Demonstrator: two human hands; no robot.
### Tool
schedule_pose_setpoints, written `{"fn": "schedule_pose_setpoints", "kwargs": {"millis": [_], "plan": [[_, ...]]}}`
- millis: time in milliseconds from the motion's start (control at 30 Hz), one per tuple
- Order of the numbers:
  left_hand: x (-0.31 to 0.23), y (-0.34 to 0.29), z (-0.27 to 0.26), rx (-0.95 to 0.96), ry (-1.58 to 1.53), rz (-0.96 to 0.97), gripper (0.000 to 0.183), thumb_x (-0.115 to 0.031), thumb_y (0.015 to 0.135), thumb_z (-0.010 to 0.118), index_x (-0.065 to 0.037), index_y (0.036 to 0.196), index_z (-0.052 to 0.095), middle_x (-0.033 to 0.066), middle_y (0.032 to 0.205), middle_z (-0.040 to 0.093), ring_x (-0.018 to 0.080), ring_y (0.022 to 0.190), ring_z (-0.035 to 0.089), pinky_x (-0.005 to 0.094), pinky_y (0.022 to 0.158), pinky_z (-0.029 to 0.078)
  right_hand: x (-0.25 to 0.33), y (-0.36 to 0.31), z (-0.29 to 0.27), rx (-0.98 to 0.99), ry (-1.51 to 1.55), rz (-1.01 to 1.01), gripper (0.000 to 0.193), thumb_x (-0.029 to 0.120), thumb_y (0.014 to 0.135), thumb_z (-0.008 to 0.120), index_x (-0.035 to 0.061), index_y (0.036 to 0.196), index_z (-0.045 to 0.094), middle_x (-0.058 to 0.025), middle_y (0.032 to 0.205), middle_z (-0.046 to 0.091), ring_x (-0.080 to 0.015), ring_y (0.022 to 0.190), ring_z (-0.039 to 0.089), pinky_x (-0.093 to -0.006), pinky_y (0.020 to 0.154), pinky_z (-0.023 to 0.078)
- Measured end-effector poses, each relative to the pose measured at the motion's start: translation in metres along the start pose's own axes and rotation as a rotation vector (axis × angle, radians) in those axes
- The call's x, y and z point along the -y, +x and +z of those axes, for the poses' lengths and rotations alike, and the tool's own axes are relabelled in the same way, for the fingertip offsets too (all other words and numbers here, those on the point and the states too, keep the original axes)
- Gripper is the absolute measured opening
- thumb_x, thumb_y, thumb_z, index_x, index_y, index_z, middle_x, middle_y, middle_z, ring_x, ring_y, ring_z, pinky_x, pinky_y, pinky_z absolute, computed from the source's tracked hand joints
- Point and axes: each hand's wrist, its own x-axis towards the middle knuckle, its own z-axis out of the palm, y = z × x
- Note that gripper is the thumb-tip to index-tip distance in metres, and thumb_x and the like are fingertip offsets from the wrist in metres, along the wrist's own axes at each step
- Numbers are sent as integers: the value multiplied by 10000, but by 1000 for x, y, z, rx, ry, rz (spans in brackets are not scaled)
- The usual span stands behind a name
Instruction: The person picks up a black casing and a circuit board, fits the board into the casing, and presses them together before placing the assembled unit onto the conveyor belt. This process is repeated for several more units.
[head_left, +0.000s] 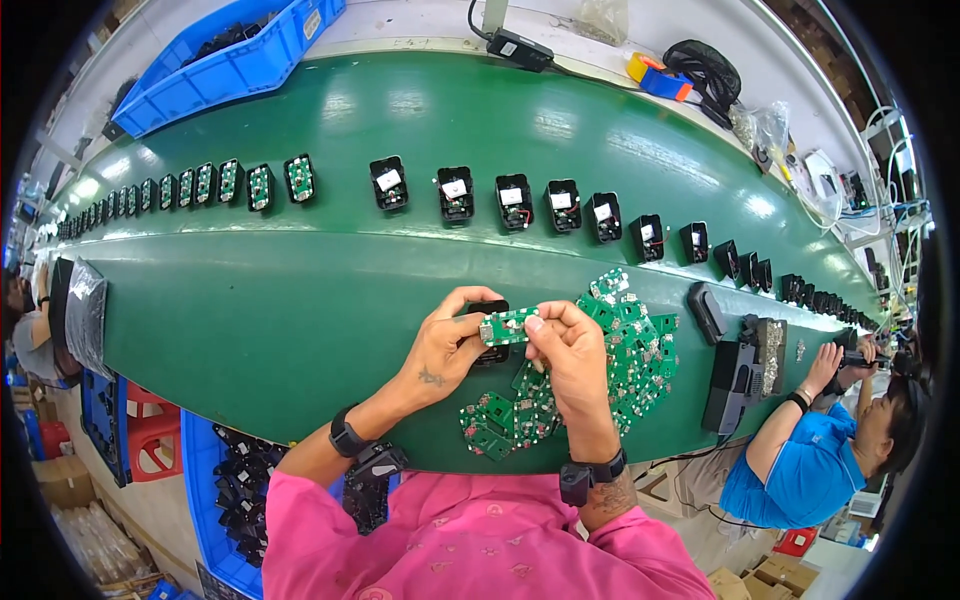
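Observation:
Over the green bench, my left hand (445,345) is closed around a small black plastic case (488,307), which is mostly covered by fingers and board. My right hand (572,350) pinches one end of a green circuit board (505,327) between thumb and fingers. The board lies level across the front of the case, its other end beside my left thumb. Whether it touches the case I cannot tell. Under and beside my right hand spreads a loose pile of green circuit boards (640,350).
Across the bench (250,310) runs a row of black cases: those at left hold green boards (299,178), those at right show white parts (455,193). A blue crate (215,65) stands far left. Another (205,470) is below left. A co-worker in blue (795,465) sits right.

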Motion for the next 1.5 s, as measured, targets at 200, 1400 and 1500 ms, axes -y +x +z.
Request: {"fn": "schedule_pose_setpoints", "kwargs": {"millis": [200, 1400, 1500], "plan": [[-8, -1, -3, 52, -137, -117, 364, 6, 853, 650, -24, 1213, 607, 114, 1294, 544, 166, 1016, 620, 274, 776, 523, -5, -3, 0, 13, -112, 49, 136, 74, 936, 663, 9, 1028, 586, 3, 729, 634, -42, 620, 579, -184, 511, 403], [-20, -13, 5, -156, -82, -115, 457, 94, 861, 622, -31, 1301, 612, 146, 1349, 554, 180, 1060, 654, 266, 835, 580, -1, -9, 15, 147, -998, -632, 38, 23, 826, 689, -4, 840, 665, -124, 694, 613, -311, 625, 615, -402, 578, 476], [-23, -12, 5, -174, -17, -81, 470, 72, 844, 630, -87, 1287, 635, 193, 1233, 631, 294, 1082, 666, 350, 832, 588, -1, -6, 11, 169, -1009, -611, 54, 36, 829, 698, -6, 836, 664, -112, 713, 635, -269, 614, 614, -349, 553, 465]]}}
